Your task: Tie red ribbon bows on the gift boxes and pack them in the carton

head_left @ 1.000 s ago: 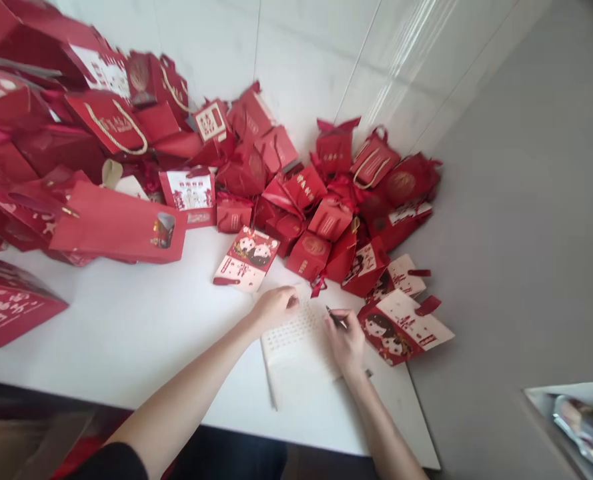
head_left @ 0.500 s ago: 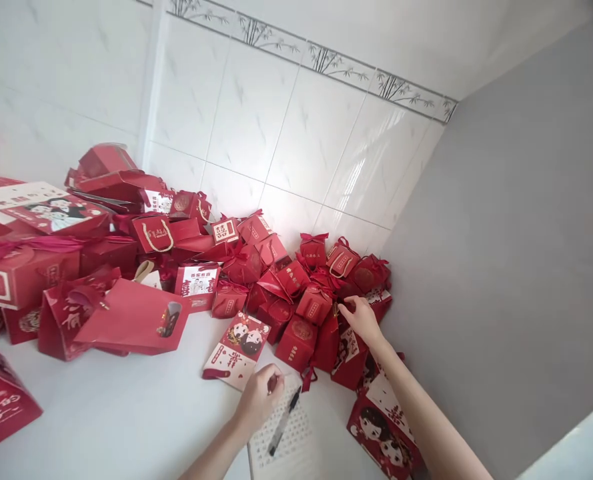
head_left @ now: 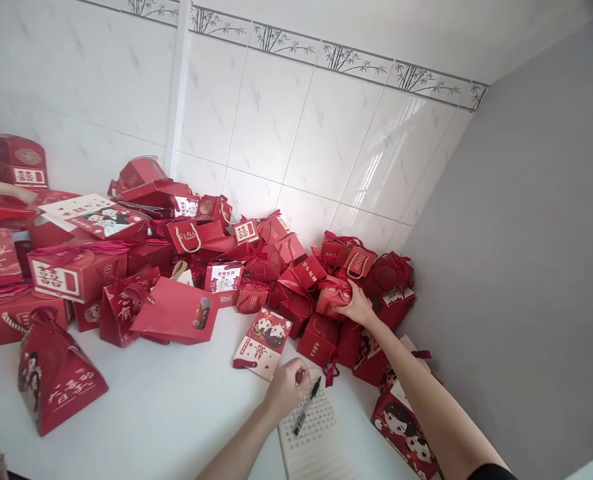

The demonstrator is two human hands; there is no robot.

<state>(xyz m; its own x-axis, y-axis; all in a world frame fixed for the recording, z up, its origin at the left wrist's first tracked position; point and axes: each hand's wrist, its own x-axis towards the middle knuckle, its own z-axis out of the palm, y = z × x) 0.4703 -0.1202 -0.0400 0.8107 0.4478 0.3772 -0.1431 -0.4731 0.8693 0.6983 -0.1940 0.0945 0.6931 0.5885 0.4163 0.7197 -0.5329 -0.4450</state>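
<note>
My right hand [head_left: 359, 304] is wrapped round the right side of a small red gift box [head_left: 332, 297] with a ribbon on top, at the front of a heap of similar boxes. Loosely curled, my left hand [head_left: 289, 387] rests by the top left edge of an open notebook [head_left: 312, 437] with handwritten lines; I see nothing in its fingers. A black-and-clear pen [head_left: 307, 407] lies across the page. Just beyond my left hand is a flat red-and-cream box [head_left: 263, 341] printed with two cartoon faces. One red box [head_left: 318, 340] stands below the gripped one.
Red gift bags and boxes pile along the tiled wall [head_left: 296, 120]. A triangular red box [head_left: 61, 380] stands at the left on the white table [head_left: 166, 407]. Another person's hand [head_left: 19, 192] reaches in at far left. A grey wall [head_left: 521, 253] bounds the right.
My right hand has moved left and closed on the small red gift box, which looks slightly shifted. The view has swung left, and another person's hand has appeared. My left hand stays curled.
</note>
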